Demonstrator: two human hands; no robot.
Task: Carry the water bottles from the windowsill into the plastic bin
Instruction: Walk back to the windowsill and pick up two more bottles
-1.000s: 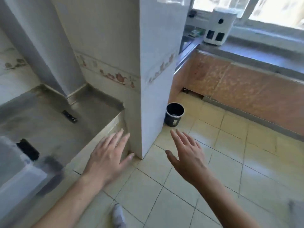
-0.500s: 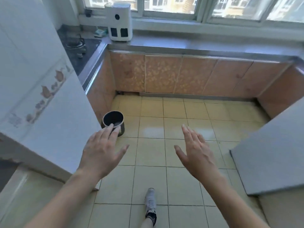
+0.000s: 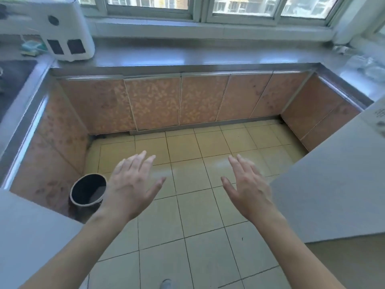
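Note:
My left hand (image 3: 133, 184) and my right hand (image 3: 248, 188) are both stretched out in front of me over the tiled floor, fingers straight and spread, holding nothing. The windowsill (image 3: 208, 32) runs along the top under the windows, above a grey counter (image 3: 198, 57). At the far right, on the counter's corner, lie blurred clear shapes that look like plastic water bottles (image 3: 368, 65). No plastic bin for the bottles shows in this view.
A white appliance (image 3: 60, 30) stands on the counter at the top left. A black round bucket (image 3: 88, 190) sits on the floor by the left cabinets. Orange cabinet doors (image 3: 187, 101) line the back. Grey surfaces jut in at the lower left (image 3: 31, 236) and right (image 3: 333, 195).
My view has swung right and moved closer to the window counter. The white pillar has left the view. Both hands stay open and empty in front of me.

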